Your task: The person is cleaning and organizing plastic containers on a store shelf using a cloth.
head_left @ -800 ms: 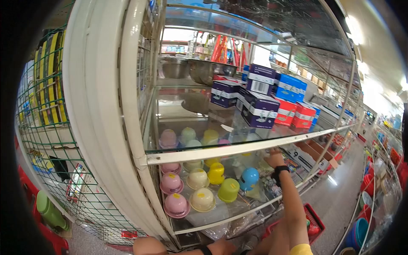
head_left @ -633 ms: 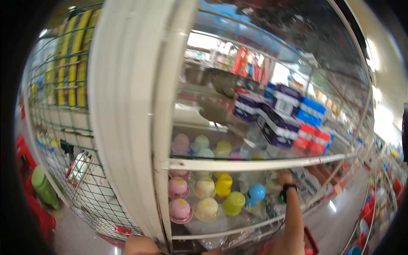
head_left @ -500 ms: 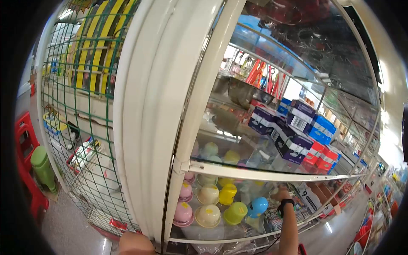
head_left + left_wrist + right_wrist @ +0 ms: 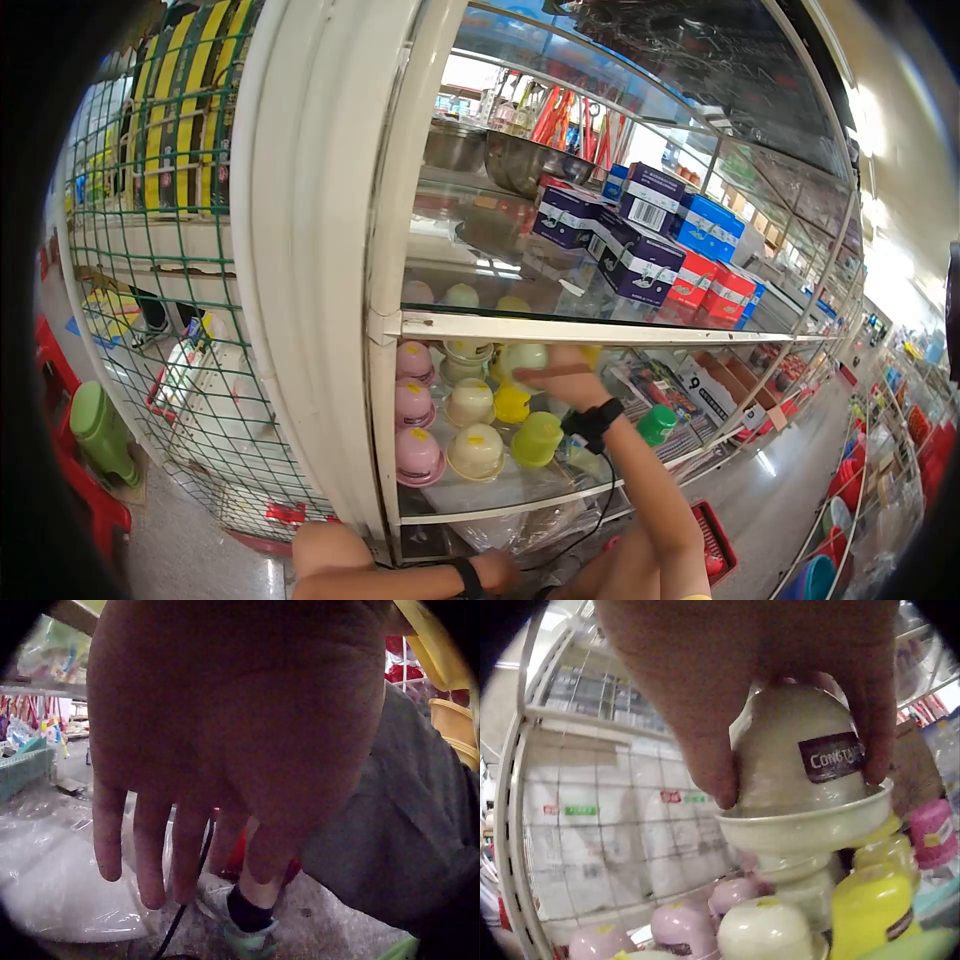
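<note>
In the right wrist view, my right hand point(image 4: 757, 667) grips a pale cup-shaped item point(image 4: 791, 750) from above, fingers and thumb around its domed body. It has a dark label and wide rim, held above similar pale items. The head view shows my right hand point(image 4: 565, 380) beside the pale item point(image 4: 523, 362) under the glass shelf. Pink point(image 4: 419, 455), cream point(image 4: 475, 452) and yellow-green point(image 4: 537, 440) ones stand below. My left hand point(image 4: 495, 572) is low, outside the shelf; in the left wrist view that hand point(image 4: 232, 712) hangs with straight fingers, holding nothing.
A white shelf edge point(image 4: 600, 330) crosses above my right hand. Purple boxes point(image 4: 640, 262) stand on the glass above. A green jar point(image 4: 657, 425) sits right of my wrist. A black cable point(image 4: 606, 500) runs down from it. A red basket point(image 4: 715, 545) is on the floor.
My right hand has moved left along the lower shelf and now holds the pale item. The blue item has dropped out of sight, and the green jar shows clearly. The head view has shifted.
</note>
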Demonstrator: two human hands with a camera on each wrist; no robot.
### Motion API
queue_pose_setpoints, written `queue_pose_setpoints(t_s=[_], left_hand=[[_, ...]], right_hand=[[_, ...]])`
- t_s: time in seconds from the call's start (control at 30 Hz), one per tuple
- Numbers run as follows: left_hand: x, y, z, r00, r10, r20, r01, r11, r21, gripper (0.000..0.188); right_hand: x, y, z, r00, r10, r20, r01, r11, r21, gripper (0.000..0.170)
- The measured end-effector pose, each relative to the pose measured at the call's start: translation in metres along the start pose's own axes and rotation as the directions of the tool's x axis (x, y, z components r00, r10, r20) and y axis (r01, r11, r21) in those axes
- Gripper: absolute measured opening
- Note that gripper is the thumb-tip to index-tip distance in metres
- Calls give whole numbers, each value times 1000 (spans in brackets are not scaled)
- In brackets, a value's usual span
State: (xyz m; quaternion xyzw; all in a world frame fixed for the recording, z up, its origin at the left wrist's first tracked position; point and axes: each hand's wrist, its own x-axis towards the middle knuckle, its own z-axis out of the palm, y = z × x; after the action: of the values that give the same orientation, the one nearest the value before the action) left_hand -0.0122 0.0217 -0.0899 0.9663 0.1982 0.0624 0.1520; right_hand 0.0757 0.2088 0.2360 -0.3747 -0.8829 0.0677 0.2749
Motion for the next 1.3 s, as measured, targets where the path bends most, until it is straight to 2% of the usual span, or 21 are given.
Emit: queue_pose_setpoints(t_s=[0.03,0.1,0.13,0.27,0.33,0.43,0.47,0.5,0.6,0.63,0.7,0.77,0.83,0.9,0.97,1.03,1.1,1.13,1.2,1.23,1.3], left_hand=[[-5,10,-18,1000,-7,7,7,1000,4,21],[-7,33,-50,984,-112,-135,111,994,-17,12],[-2,31,-48,991,-131,-36,133,989,63,12],[4,36,-63,991,-124,-53,127,991,43,11],[7,46,-82,958,-222,181,217,975,46,25],[6,43,-78,968,-174,180,170,985,37,27],[5,38,-81,971,-143,191,136,989,52,27],[2,39,-86,972,-162,173,158,987,35,28],[1,48,-103,957,-213,197,211,977,34,29],[-4,50,-104,940,-249,231,243,968,57,30],[-7,42,-85,954,-249,169,251,968,12,28],[-7,38,-77,964,-206,166,205,978,25,26],[-7,41,-80,965,-213,155,210,977,38,24],[-5,39,-70,958,-231,172,229,973,33,21],[-8,36,-61,968,-204,144,203,979,22,20],[-10,38,-63,977,-173,121,173,985,11,20],[-12,46,-77,970,-193,149,193,981,13,19],[-11,44,-75,970,-188,151,188,982,16,19],[-9,41,-66,969,-198,148,199,980,10,18],[-8,39,-58,971,-195,141,195,981,13,18],[-6,36,-48,969,-223,108,226,974,-20,18]], right_hand=[[2,-10,13,1000,-3,-5,3,1000,8,67],[1,-25,39,980,-155,-121,150,987,-52,79],[4,-29,45,980,-179,-91,178,984,-19,82],[3,-45,60,997,-78,-28,77,996,-35,79],[2,-47,70,1000,-13,22,16,994,-104,80],[1,-47,71,1000,4,21,-2,996,-86,83],[3,-46,69,999,-37,10,38,994,-107,88],[2,-46,64,1000,-18,-8,17,992,-121,88],[-1,-41,61,983,-171,-71,135,924,-358,98],[0,-36,55,983,-169,-66,136,929,-344,98],[5,-20,36,978,-185,-94,161,962,-222,90],[9,13,25,995,-44,-94,35,995,-92,74],[-8,12,-14,981,-1,-194,-35,983,-182,56],[-19,74,-20,979,55,-197,-141,879,-456,44],[-40,112,-34,887,81,-454,-207,950,-234,38],[-72,161,-41,860,339,-381,-485,774,-408,49],[-107,180,-42,771,507,-386,-632,528,-567,65],[-120,192,-43,767,509,-391,-636,525,-565,65],[-137,217,-47,591,741,-318,-779,422,-464,78],[-144,227,-50,593,737,-325,-778,421,-467,78],[-148,236,-57,647,756,-103,-736,583,-346,84]])
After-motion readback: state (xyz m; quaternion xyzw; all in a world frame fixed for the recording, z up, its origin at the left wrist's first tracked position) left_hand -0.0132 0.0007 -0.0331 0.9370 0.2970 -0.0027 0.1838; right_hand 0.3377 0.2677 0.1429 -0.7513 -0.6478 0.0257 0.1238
